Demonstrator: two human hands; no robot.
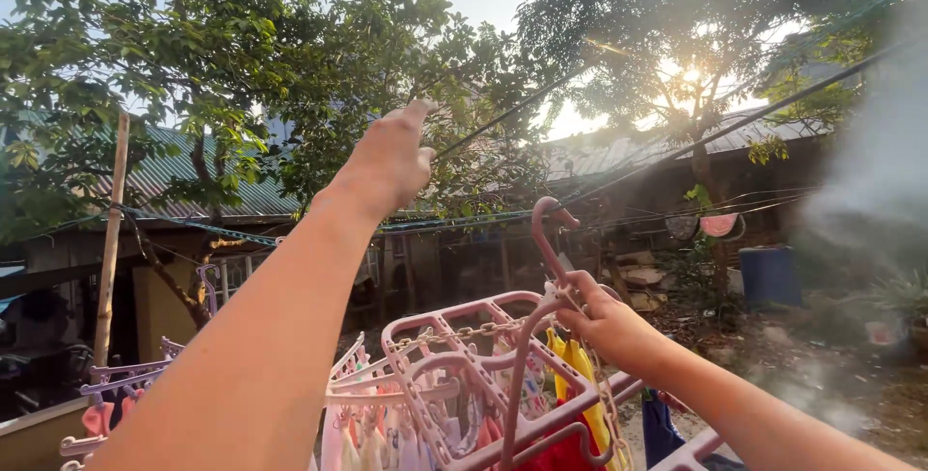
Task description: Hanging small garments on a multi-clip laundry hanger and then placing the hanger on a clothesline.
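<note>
My left hand (391, 157) is raised high towards a dark clothesline (503, 115) that runs up to the right; its fingers reach at the line, and I cannot tell whether they close on it. My right hand (597, 318) grips the stem below the hook (547, 229) of a pink plastic clip hanger rack (454, 374). The rack is tilted, with thin chains and several clips. Small garments in yellow (577, 365), red and pink hang from it.
A purple clip rack (126, 379) hangs at lower left beside a bamboo pole (109, 239). Trees and tin-roofed sheds stand behind. More lines cross at right, where a blue barrel (770, 276) stands on the dirt yard. Low sun glares through the branches.
</note>
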